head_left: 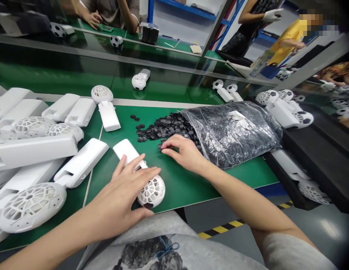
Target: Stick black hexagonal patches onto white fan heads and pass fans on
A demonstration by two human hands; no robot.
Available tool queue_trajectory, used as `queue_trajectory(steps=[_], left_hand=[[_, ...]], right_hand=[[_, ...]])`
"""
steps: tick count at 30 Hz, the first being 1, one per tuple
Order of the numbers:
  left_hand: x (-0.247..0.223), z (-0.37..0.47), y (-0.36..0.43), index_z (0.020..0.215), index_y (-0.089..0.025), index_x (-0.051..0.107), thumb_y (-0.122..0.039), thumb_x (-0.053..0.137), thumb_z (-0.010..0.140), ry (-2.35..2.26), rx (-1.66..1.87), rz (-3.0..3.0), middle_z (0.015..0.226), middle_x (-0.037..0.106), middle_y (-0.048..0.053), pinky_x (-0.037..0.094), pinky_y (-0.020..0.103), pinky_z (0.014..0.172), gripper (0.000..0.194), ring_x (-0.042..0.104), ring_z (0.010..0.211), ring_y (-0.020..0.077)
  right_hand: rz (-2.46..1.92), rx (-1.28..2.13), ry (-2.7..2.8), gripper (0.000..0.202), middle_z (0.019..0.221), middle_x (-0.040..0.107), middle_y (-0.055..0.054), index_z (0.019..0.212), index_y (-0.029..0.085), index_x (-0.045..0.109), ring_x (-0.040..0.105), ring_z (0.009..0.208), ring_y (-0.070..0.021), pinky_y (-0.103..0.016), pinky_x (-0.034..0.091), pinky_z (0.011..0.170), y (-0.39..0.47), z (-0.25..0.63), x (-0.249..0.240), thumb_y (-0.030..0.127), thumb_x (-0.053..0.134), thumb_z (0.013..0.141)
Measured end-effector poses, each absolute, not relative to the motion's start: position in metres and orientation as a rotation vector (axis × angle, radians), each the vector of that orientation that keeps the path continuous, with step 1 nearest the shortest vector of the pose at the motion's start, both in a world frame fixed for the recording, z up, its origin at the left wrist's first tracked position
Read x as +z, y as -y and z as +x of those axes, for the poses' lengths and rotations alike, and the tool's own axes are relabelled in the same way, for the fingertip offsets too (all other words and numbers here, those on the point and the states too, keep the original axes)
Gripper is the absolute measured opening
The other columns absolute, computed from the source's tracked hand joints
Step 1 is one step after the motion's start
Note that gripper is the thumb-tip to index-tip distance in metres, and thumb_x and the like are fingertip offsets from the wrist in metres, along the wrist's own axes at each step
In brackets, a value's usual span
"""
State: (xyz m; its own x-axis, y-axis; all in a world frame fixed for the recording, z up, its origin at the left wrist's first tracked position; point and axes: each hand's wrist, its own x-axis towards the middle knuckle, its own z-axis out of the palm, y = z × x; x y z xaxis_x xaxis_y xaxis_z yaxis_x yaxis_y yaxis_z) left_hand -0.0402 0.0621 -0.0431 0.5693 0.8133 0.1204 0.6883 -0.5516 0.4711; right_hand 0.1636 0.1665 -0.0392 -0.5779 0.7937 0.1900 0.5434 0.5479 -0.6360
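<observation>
My left hand [126, 187] lies with fingers spread over a white device with a round lattice head [153, 192], near the front edge of the green table. A black patch shows at the bottom of that lattice. To the right, my right hand [182, 152] has thumb and index finger pinched together on a small black piece, beside the loose pile of black pieces [169, 126]. The pile spills from the mouth of a clear plastic bag [236, 131] full of them.
Several white devices [81, 163] crowd the left side. Beyond the table, a dark green belt [169, 84] carries more devices. At the right, a black tray [318, 150] and white devices with black patches [287, 107]. People are across the belt.
</observation>
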Motion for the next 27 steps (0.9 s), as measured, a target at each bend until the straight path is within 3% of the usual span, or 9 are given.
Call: queue_trajectory(steps=[3, 6, 10, 12, 17, 20, 23, 27], left_hand=[[-0.046, -0.035, -0.055, 0.124, -0.023, 0.041, -0.049, 0.065, 0.07, -1.345, 0.52, 2.355, 0.123, 0.055, 0.007, 0.002, 0.062, 0.107, 0.064, 0.016, 0.134, 0.0334], [-0.048, -0.036, -0.05, 0.121, -0.024, 0.041, -0.036, 0.061, 0.076, -1.344, 0.568, 2.309, 0.125, 0.052, 0.006, 0.008, 0.059, 0.109, 0.051, 0.019, 0.135, 0.0287], [-0.05, -0.049, -0.044, 0.127, -0.027, 0.033, -0.021, 0.052, 0.078, -1.27, 0.602, 2.183, 0.138, 0.039, 0.005, 0.029, 0.052, 0.105, 0.053, 0.015, 0.137, 0.0255], [-0.051, -0.054, -0.042, 0.127, -0.028, 0.032, -0.017, 0.049, 0.077, -1.247, 0.619, 2.126, 0.138, 0.036, 0.004, 0.033, 0.049, 0.104, 0.054, 0.012, 0.137, 0.0245], [-0.05, -0.058, -0.042, 0.124, -0.027, 0.034, -0.011, 0.048, 0.073, -1.199, 0.66, 2.099, 0.136, 0.037, 0.004, 0.028, 0.047, 0.108, 0.055, 0.014, 0.137, 0.0228], [-0.048, -0.063, -0.044, 0.124, -0.027, 0.035, -0.008, 0.048, 0.071, -1.139, 0.633, 2.113, 0.136, 0.037, 0.003, 0.027, 0.045, 0.109, 0.058, 0.016, 0.136, 0.0219], [-0.047, -0.066, -0.045, 0.124, -0.027, 0.037, -0.006, 0.048, 0.069, -1.121, 0.594, 2.125, 0.137, 0.035, 0.004, 0.026, 0.045, 0.11, 0.059, 0.017, 0.136, 0.0221], [-0.048, -0.063, -0.043, 0.122, -0.024, 0.039, -0.007, 0.049, 0.069, -1.162, 0.656, 2.107, 0.136, 0.035, 0.007, 0.027, 0.047, 0.108, 0.057, 0.019, 0.135, 0.0263]], right_hand=[[-1.241, 0.386, 2.514, 0.008, 0.087, 0.059, -0.006, 0.086, 0.017, 0.065, 0.053, 0.089, -0.0198, -0.031, 0.043, 0.077, -0.18, 0.152, -0.038, 0.023, 0.063, 0.081], [-1.417, 0.281, 2.583, 0.009, 0.088, 0.059, -0.006, 0.086, 0.018, 0.065, 0.052, 0.089, -0.0222, -0.03, 0.041, 0.067, -0.186, 0.143, -0.04, 0.025, 0.063, 0.081], [-1.453, 0.422, 2.579, 0.006, 0.081, 0.055, -0.002, 0.078, 0.018, 0.061, 0.053, 0.073, -0.0153, -0.026, 0.039, 0.063, -0.192, 0.143, -0.04, 0.022, 0.066, 0.077], [-1.359, 0.473, 2.575, 0.008, 0.079, 0.053, 0.0, 0.075, 0.018, 0.059, 0.051, 0.069, -0.0126, -0.025, 0.039, 0.064, -0.192, 0.147, -0.039, 0.019, 0.067, 0.076], [-1.075, 0.485, 2.486, 0.011, 0.077, 0.054, 0.0, 0.072, 0.018, 0.056, 0.051, 0.074, -0.0135, -0.026, 0.04, 0.067, -0.171, 0.156, -0.034, 0.018, 0.064, 0.08], [-1.039, 0.804, 2.277, 0.004, 0.078, 0.055, 0.001, 0.085, 0.018, 0.057, 0.053, 0.066, -0.0112, -0.025, 0.044, 0.061, -0.146, 0.159, -0.031, 0.017, 0.059, 0.083], [-0.923, 1.049, 2.275, 0.014, 0.084, 0.059, 0.0, 0.097, 0.021, 0.061, 0.057, 0.07, -0.0109, -0.025, 0.048, 0.065, -0.12, 0.158, -0.029, 0.016, 0.053, 0.086], [-0.787, 1.079, 2.357, 0.01, 0.081, 0.064, 0.0, 0.088, 0.021, 0.065, 0.058, 0.079, -0.0118, -0.025, 0.047, 0.073, -0.095, 0.153, -0.032, 0.015, 0.057, 0.085]])
